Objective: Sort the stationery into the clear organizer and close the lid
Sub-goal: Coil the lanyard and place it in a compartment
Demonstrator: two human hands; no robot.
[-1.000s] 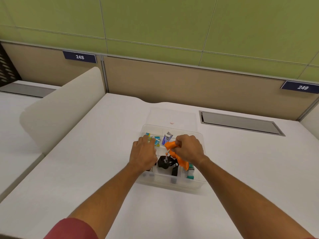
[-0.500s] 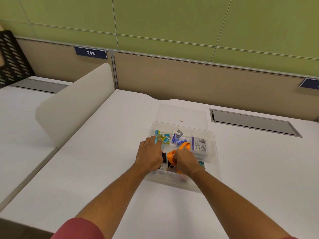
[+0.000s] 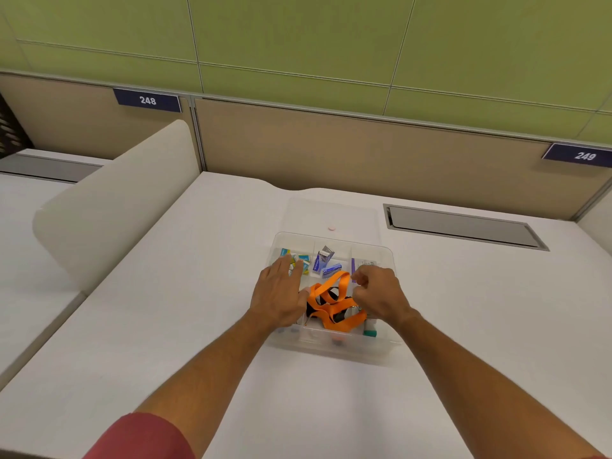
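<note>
A clear organizer (image 3: 331,346) sits on the white desk, its clear lid (image 3: 331,213) lying open behind it. An orange lanyard (image 3: 331,303) with black parts is bunched in the front middle compartment. My left hand (image 3: 281,296) lies flat with straight fingers over the left compartments, its thumb against the lanyard. My right hand (image 3: 377,294) hovers over the right side with curled fingers beside the lanyard's upper loop; whether they hold the strap I cannot tell. Small blue boxes (image 3: 323,263) and teal packets (image 3: 303,260) fill the back compartments.
A beige divider panel (image 3: 109,207) stands to the left of the desk. A grey cable hatch (image 3: 463,226) is set in the desk at the back right. A tan partition (image 3: 331,150) closes off the far edge. A teal item (image 3: 370,332) sits in the front right compartment.
The lanyard has gone down from my raised right hand into the front middle compartment. My right hand has moved right, off the bundle. My left hand has flattened over the left side.
</note>
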